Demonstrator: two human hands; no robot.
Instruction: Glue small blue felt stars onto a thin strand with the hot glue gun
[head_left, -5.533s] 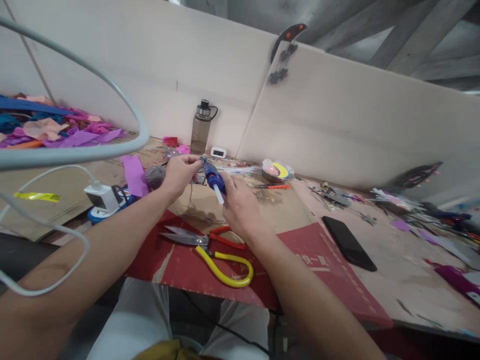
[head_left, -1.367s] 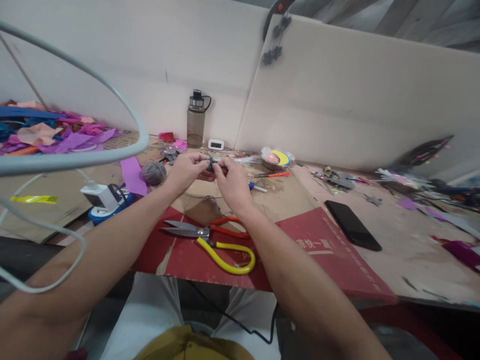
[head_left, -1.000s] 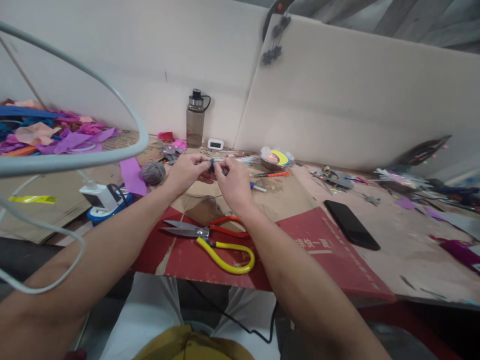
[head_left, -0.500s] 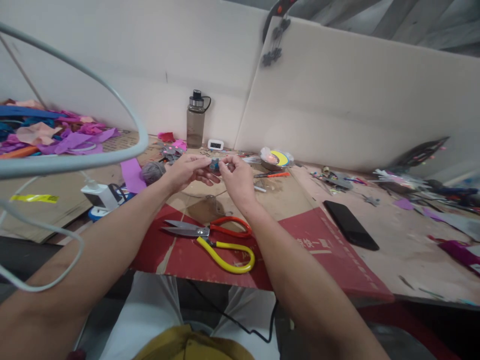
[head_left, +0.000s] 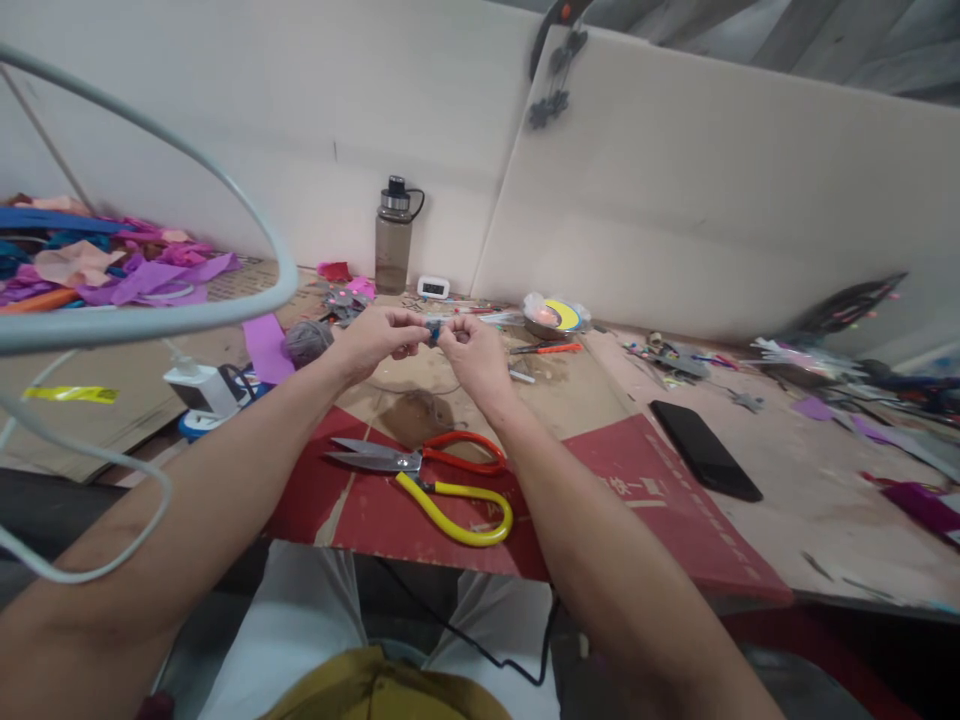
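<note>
A small grey-blue piece [head_left: 433, 331] is pinched between my two hands above the middle of the table; its exact shape is too small to tell. My left hand [head_left: 385, 340] grips it from the left with closed fingers. From the right, the fingertips of my right hand [head_left: 471, 350] press on its other side. A thin strand hangs below the hands over the brown cardboard. Nearer to me, scissors [head_left: 412, 462] with one red and one yellow handle lie spread on the red cardboard [head_left: 600, 480]. A ball of grey yarn [head_left: 307, 342] rests left of my left hand.
Behind the hands stand a bottle [head_left: 393, 240], a small white clock [head_left: 433, 288] and a bowl [head_left: 555, 318]. A black phone [head_left: 705, 450] lies at right. Coloured scraps [head_left: 135, 260] are heaped at left, near a white charger [head_left: 201, 388]. A pale cable [head_left: 281, 270] loops close to the camera.
The fingers of my left hand have curled in more closely by the small piece. Both hands still hold it in nearly the same place.
</note>
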